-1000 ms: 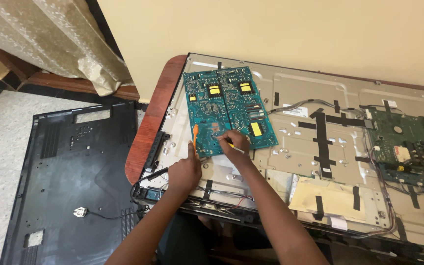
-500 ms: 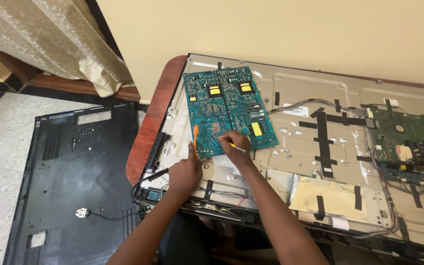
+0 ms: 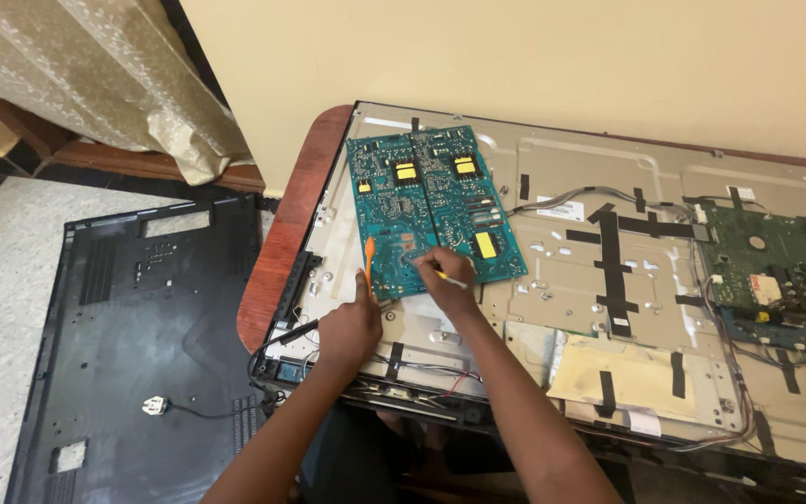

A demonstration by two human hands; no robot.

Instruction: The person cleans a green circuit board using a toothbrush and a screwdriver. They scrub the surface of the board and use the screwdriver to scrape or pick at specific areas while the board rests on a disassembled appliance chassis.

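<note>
Nothing moved: L hand (image 3: 352, 322) w/ orange tool (image 3: 369, 263), teal board (image 3: 429, 210).

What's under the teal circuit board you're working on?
The teal rectangular circuit board lies flat on the grey metal back chassis of the opened flat-panel set. Bare chassis shows around its edges; the chassis directly beneath it is covered, so any mounts or cables there cannot be seen.
</note>
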